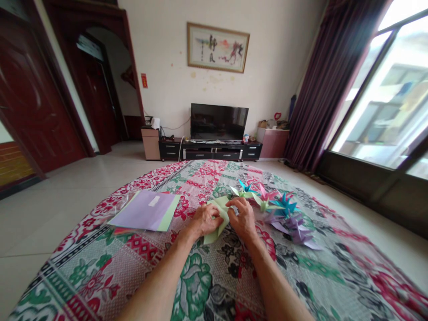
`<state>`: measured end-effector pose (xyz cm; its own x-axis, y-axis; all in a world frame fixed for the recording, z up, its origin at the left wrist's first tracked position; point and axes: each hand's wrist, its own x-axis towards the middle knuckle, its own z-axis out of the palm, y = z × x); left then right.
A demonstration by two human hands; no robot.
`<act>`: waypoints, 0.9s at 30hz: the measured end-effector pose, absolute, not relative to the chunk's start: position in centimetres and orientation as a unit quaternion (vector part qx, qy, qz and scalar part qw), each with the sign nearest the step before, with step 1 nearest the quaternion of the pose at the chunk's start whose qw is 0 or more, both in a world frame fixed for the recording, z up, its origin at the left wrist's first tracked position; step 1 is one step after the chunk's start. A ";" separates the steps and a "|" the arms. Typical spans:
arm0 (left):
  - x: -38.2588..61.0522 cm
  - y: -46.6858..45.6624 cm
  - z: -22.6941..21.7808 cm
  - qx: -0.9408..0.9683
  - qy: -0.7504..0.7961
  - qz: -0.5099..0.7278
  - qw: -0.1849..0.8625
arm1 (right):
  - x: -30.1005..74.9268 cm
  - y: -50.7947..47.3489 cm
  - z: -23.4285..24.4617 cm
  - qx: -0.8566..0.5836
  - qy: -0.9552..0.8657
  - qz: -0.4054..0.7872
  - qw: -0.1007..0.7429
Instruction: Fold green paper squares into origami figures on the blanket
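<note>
A sheet of light green paper point(211, 237) with crease lines lies on the patterned tablecloth, partly covered by my fingers. My left hand point(204, 219) presses on its left side, with thumb and fingers curled together on the paper. At the right edge, my right hand point(243, 219) has its fingers bent and closed on the same sheet. Close by on the right sit several folded paper cranes: light green point(264, 204), pink point(266, 192), blue point(286, 205) and purple point(298, 229) ones.
To the left lies a stack of coloured paper point(143, 211), purple on top, partly on a clear plastic wrapper. The round table wears a floral tablecloth point(194, 285). Beyond it stand a television point(219, 122) and a low black cabinet point(212, 151).
</note>
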<state>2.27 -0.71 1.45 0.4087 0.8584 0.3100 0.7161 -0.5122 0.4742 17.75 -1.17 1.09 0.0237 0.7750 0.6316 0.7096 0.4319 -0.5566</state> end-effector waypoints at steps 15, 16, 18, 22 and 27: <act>0.4 0.7 -0.6 0.863 0.400 0.306 0.035 | 17.9 -3.1 0.4 -0.575 -0.757 -0.022 0.310; 0.4 0.8 -0.7 0.873 0.389 0.295 0.023 | 17.8 -3.2 0.4 -0.577 -0.757 -0.027 0.307; 0.3 0.9 -0.9 0.883 0.380 0.274 0.017 | 17.8 -3.2 0.3 -0.579 -0.757 -0.036 0.300; 0.3 1.0 -1.1 0.883 0.395 0.251 0.015 | 17.8 -3.2 0.0 -0.584 -0.756 -0.054 0.291; 0.3 1.1 -1.6 0.882 0.396 0.254 0.000 | 17.7 -3.2 -0.1 -0.588 -0.758 -0.065 0.275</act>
